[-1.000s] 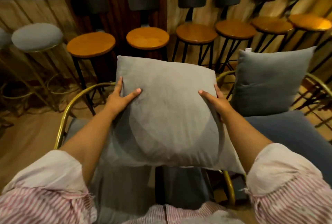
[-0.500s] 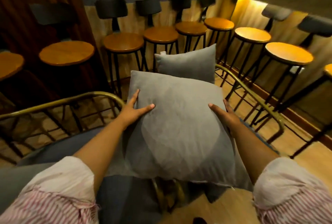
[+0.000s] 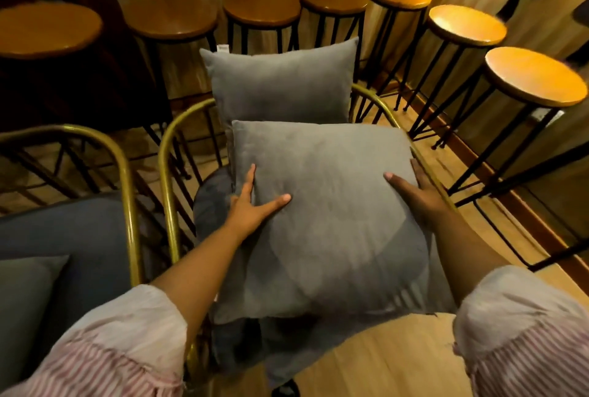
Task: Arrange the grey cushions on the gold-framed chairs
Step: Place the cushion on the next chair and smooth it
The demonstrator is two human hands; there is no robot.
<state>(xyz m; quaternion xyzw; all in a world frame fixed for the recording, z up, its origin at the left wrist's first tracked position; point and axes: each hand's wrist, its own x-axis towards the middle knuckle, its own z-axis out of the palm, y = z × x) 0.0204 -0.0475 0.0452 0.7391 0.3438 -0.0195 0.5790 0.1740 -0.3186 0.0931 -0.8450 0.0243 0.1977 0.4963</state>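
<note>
The person is holding a square grey cushion (image 3: 328, 221) by its two side edges over the seat of a gold-framed chair (image 3: 167, 141); the left hand (image 3: 251, 208) is gripping with the thumb spread out flat on the top face and the other fingers running along and under the left edge, while the right hand (image 3: 420, 196) is clamping the right edge the same way, thumb on top and fingers wrapped out of sight beneath; a second cushion (image 3: 280, 84) is already standing upright against the chair's back, just beyond the held one. To do this step well, I judge, the cushion is wanting to be kept level and squared to the frame, lowered until its far edge is meeting the base of the standing cushion, and released with both hands together so that it is not sliding toward the open front. The fabric is looking soft and matt, a short-napped weave showing lighter and darker patches, and the filling is yielding under the thumbs; the frame is thin curved tubing with a brassy sheen, hard and slick; the seat pad (image 3: 210, 202) is a darker bluish grey, rounded; round wooden stools (image 3: 535, 78) on thin black legs are ringing the chair; a neighbouring chair (image 3: 124, 167) at the left is carrying another cushion (image 3: 25, 301).
</note>
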